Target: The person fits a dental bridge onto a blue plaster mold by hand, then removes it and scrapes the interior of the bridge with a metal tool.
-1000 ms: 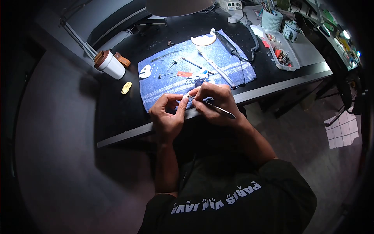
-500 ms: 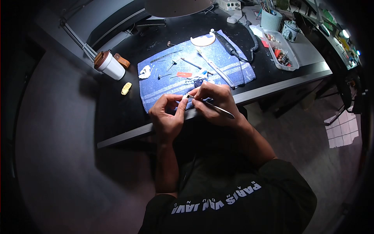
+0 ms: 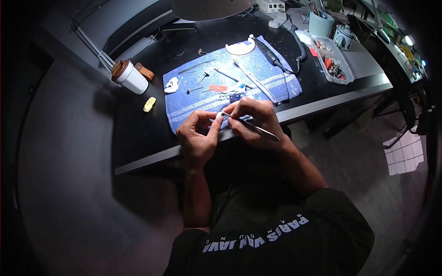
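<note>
My left hand [image 3: 198, 135] pinches a small white piece [image 3: 218, 116] between thumb and fingertips, just above the near edge of the blue towel [image 3: 285, 83]. My right hand [image 3: 253, 120] grips a thin metal hand tool [image 3: 260, 130] like a pen, and its tip touches the white piece. Both hands hover over the front edge of the black bench [image 3: 138, 133].
On the towel lie several metal tools, a white crescent dish [image 3: 241, 46] and a black corded handpiece [image 3: 268, 51]. A white cup with a brown lid [image 3: 129, 75] and a small yellow object [image 3: 149, 103] stand left. A clear tray [image 3: 332, 60] of small parts sits at the right.
Both hands stay in place; the tool in my right hand shifts only slightly against the white piece.
</note>
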Demonstrator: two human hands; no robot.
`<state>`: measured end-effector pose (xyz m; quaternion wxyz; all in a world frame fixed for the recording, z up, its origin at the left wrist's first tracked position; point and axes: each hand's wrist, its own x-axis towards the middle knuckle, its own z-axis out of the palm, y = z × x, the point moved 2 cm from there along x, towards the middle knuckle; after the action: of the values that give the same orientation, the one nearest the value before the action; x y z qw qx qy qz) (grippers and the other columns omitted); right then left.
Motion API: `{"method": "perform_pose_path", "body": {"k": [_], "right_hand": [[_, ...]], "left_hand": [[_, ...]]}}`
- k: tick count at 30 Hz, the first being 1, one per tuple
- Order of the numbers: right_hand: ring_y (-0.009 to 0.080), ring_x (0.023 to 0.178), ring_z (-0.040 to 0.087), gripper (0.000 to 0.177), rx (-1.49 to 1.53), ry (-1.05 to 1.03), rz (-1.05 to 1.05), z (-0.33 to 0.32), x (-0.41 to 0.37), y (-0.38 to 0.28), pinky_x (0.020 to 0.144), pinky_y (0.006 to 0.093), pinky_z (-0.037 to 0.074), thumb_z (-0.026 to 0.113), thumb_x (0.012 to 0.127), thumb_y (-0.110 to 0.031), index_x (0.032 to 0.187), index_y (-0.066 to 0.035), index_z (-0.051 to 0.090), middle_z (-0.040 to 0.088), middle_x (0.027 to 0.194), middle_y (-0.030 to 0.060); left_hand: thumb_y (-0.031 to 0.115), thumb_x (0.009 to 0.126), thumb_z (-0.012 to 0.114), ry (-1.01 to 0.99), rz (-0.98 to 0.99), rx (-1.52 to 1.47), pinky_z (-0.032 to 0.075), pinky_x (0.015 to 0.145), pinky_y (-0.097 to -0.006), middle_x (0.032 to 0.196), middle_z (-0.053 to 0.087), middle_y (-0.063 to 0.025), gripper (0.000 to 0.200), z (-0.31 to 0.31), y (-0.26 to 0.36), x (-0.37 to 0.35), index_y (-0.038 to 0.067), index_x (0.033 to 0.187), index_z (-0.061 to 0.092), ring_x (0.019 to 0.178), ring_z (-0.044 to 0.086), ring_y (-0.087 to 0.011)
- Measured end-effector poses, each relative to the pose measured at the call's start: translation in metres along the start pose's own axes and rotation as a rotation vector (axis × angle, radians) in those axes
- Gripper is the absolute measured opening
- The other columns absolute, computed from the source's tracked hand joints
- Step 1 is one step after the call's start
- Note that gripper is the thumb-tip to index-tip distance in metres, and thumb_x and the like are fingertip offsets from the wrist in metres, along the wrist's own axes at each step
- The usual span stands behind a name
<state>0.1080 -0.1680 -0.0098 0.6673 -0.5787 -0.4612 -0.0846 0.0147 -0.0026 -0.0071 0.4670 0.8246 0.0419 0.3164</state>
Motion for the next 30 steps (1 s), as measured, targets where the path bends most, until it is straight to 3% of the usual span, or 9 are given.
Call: {"method": "perform_pose_path", "body": {"k": [14, 26, 30], "right_hand": [[0.0241, 0.084, 0.081, 0.014, -0.008, 0.005, 0.044, 0.0007, -0.0011, 0.0007, 0.074, 0.0339, 0.061, 0.076, 0.085, 0.001, 0.085, 0.002, 0.062, 0.076, 0.085, 0.0157], [0.0252, 0.087, 0.081, 0.013, 0.024, 0.013, 0.019, -0.0002, -0.0017, 0.0025, 0.076, 0.0339, 0.062, 0.076, 0.085, 0.001, 0.086, 0.002, 0.063, 0.077, 0.086, 0.0161], [0.0247, 0.087, 0.081, 0.013, 0.016, -0.007, 0.022, -0.0002, -0.0014, 0.0009, 0.077, 0.0336, 0.062, 0.076, 0.085, 0.002, 0.086, 0.003, 0.063, 0.077, 0.087, 0.0158]], "left_hand": [[0.004, 0.091, 0.083, 0.038, 0.035, -0.045, 0.051, 0.066, -0.0241, 0.080, 0.074, -0.0037, 0.013, 0.0015, -0.0003, 0.0009, 0.000, 0.100, 0.075, 0.069, 0.065, -0.0065], [0.004, 0.090, 0.084, 0.032, 0.051, -0.034, 0.052, 0.066, -0.0236, 0.081, 0.075, -0.0039, 0.013, 0.0018, 0.0000, 0.0011, 0.000, 0.099, 0.075, 0.070, 0.066, -0.0065], [0.003, 0.093, 0.082, -0.023, 0.003, -0.007, 0.052, 0.075, -0.0232, 0.088, 0.074, -0.0028, 0.013, 0.0004, 0.0031, 0.0006, -0.001, 0.101, 0.073, 0.081, 0.067, -0.0067]]}}
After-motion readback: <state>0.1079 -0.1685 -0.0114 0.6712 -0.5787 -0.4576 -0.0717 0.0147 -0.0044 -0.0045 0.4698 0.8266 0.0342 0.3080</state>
